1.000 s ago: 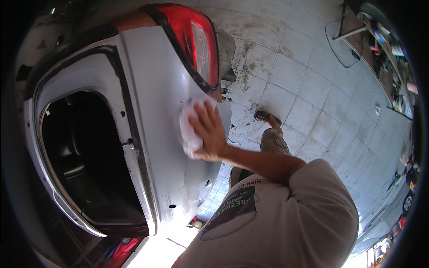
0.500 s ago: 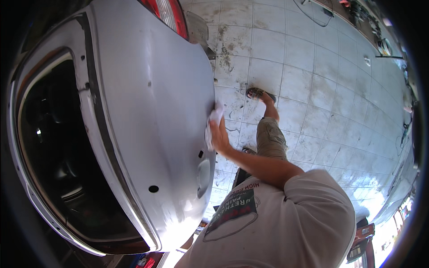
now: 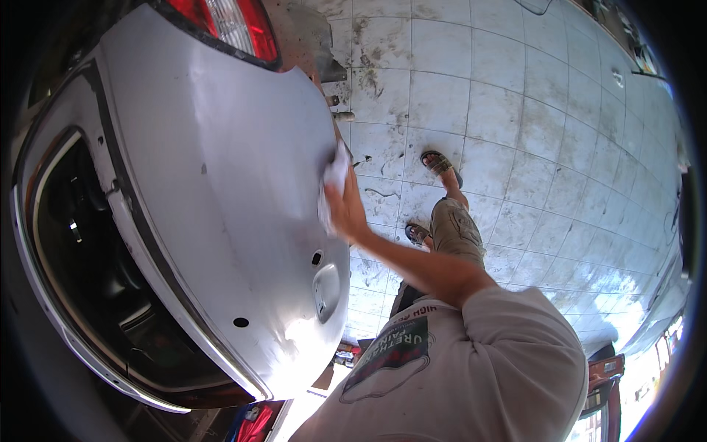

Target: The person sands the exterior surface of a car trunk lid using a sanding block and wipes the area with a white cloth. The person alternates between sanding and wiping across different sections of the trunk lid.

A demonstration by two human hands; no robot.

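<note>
Head view: we note right hand (image 3: 347, 211) nearly flat, pinning white cloth (image 3: 339, 166) to curved grey car panel (image 3: 243, 191), presumably for even contact; left hand unseen.

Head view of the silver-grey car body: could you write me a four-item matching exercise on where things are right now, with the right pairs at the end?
Things
1. Crumpled white cloth
2. Red-and-clear tail lamp
3. Dark strapped sandals
4. Small round dark hole

Places
A. On the pale square-tiled floor
B. In the smooth silver-grey body panel, toward the picture's lower edge
C. At the bare right hand, against the panel near its right-hand edge
D. At the picture's upper edge, left of centre

Pairs: 1-C, 2-D, 3-A, 4-B
</note>
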